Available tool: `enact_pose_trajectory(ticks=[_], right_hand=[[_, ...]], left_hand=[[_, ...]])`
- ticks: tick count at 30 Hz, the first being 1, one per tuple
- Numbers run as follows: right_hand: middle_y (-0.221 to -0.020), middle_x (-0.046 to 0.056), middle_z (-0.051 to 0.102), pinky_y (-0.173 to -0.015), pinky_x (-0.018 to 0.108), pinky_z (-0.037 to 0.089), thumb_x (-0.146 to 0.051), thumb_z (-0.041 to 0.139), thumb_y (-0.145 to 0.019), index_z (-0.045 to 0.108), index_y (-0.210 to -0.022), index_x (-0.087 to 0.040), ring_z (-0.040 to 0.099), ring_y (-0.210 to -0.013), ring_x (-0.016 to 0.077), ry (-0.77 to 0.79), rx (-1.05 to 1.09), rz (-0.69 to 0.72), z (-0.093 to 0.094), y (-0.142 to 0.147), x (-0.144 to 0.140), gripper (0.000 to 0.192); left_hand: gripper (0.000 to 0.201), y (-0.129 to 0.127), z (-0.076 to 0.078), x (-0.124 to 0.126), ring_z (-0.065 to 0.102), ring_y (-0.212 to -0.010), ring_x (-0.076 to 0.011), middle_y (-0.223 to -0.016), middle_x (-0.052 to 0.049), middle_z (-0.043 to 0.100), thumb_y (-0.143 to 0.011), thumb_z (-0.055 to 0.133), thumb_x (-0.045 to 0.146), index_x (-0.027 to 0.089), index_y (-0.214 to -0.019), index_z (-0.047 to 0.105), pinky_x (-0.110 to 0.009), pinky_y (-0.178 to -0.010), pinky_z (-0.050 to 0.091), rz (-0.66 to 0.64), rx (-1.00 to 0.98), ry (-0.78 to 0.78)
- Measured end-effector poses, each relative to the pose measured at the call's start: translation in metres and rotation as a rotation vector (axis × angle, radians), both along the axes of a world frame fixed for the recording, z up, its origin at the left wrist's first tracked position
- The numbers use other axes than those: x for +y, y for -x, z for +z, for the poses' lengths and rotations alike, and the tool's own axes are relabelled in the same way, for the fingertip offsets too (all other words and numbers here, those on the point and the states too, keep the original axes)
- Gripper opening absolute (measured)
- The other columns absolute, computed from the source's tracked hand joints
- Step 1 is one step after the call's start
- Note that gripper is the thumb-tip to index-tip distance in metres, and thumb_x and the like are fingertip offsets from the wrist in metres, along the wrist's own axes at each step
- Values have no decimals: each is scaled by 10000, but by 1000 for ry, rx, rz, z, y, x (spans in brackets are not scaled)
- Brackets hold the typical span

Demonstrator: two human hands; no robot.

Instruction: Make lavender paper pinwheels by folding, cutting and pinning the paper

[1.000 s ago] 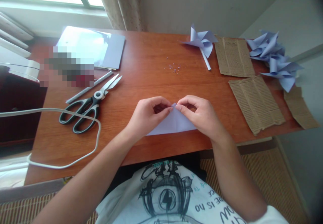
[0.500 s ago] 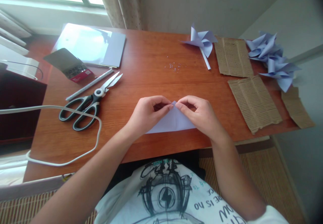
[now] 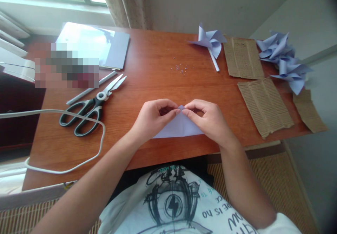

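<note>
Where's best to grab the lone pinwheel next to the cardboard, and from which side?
Probably the bare lower end of its white stick, coming from the near side: the pinwheel lies with that stick angled toward you, while its thin curled vanes spread at the far end and look easily crushed.

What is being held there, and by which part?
A pale lilac paper, pinched close to its tip farthest from the person, by the left grip and right grip together.

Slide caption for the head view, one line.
Left hand and right hand pinch the peak of a pale lavender paper sheet at a brown wooden table; lavender paper pinwheels at right.
</note>
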State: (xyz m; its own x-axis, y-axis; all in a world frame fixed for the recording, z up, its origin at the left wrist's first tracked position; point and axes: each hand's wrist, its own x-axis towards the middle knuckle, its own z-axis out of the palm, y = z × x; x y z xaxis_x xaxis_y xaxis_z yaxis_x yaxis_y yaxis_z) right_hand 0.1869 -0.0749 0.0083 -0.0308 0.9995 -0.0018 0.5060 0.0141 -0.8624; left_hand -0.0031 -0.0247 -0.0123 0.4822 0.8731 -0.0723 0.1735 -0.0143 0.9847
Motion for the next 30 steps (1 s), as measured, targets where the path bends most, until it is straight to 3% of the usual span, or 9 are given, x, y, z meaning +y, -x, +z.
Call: enact_pose_trajectory(ticks=[15, 30], right_hand=[[-834, 8, 756, -678, 271, 500, -286, 691, -927, 742, -817, -209, 687, -776, 168, 1, -22, -17, 0, -1, 0, 144], [-951, 43, 777, -762, 320, 560, -307, 700, -906, 749, -882, -223, 718, -898, 215, -17, 2, -57, -2, 1, 0, 100]], left_hand=[[202, 0, 2, 1, 639, -683, -139, -800, -48, 767, -867, 730, 329, 134, -868, 779, -216, -568, 457, -4, 44, -37], [249, 0, 1, 1, 653, -690, -158, -789, -59, 770, -900, 667, 357, 139, -874, 785, -222, -563, 461, -12, 107, -101]])
